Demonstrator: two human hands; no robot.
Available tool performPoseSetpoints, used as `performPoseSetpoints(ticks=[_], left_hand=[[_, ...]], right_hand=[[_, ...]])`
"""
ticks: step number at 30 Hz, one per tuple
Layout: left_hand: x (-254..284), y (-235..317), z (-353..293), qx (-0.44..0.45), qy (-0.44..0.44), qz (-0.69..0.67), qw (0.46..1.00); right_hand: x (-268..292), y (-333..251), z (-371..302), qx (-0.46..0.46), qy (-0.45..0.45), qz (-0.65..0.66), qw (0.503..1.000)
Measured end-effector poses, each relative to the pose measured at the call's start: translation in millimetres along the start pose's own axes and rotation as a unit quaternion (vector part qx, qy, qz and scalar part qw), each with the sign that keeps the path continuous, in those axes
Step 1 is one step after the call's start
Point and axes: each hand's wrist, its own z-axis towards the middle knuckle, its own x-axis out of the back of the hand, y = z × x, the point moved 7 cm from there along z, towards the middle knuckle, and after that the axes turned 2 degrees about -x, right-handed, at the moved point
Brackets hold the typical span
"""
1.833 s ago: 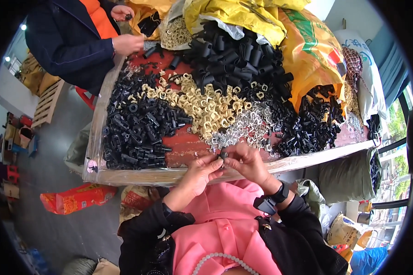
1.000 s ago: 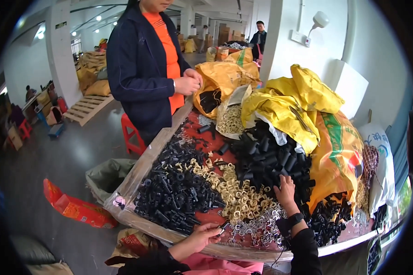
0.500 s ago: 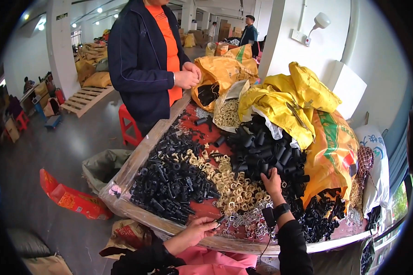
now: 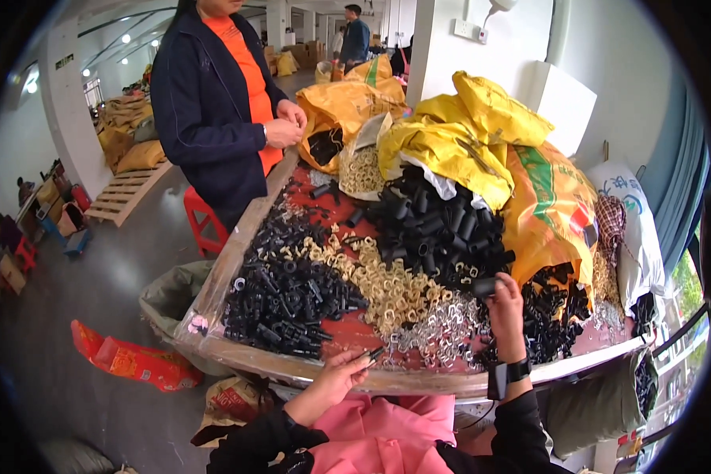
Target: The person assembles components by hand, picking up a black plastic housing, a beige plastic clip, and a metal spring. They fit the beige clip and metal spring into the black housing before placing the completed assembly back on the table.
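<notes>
Black tube (image 4: 484, 287) is in the right hand (image 4: 509, 302), raised over the right part of the counter (image 4: 344, 333), gripped near one end so the other sticks out left, uncovered. Left hand (image 4: 341, 375) pinches a small dark piece (image 4: 377, 352) by the near edge, tip aimed away from the fingers, probably to keep it free. Hands well apart, each clamped on its own part. Heaps look sorted by kind, likely for easy picking: black fittings (image 4: 284, 304) left, tan clips (image 4: 399, 296) mid, silver clips (image 4: 442, 333) nearer, loose black tubes (image 4: 430, 221) behind. Orange sack (image 4: 541, 217) faces the near side, black bits (image 4: 551, 324) heaped below it, presumably for reach. Co-worker's hands (image 4: 287, 128) are together; can't tell what they hold
</notes>
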Motion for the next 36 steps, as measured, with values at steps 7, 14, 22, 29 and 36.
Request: performPoseSetpoints(ticks=[7,14,22,29,36], left_hand=[[-7.9,5.0,9.2,0.0,-0.009,-0.022,1.0],[-20.6,2.1,20.6,0.009,-0.033,0.053,0.998],[-27.7,-3.6,24.5,0.038,-0.095,0.204,0.974],[-38.8,0.1,15.8,0.039,-0.118,0.262,0.957],[-47.4,-6.4,-0.6,0.061,-0.17,0.277,0.944]], right_hand=[[14.2,22.9,-34.8,-0.128,0.061,0.3,0.943],[-70.2,80.1,-106.6,-0.268,-0.27,-0.081,0.921],[-117.9,68.1,-120.3,0.013,-0.428,-0.352,0.832],[-126.5,42.2,-124.2,0.042,-0.456,-0.424,0.781],[-118.8,39.4,-136.2,0.018,-0.461,-0.373,0.805]])
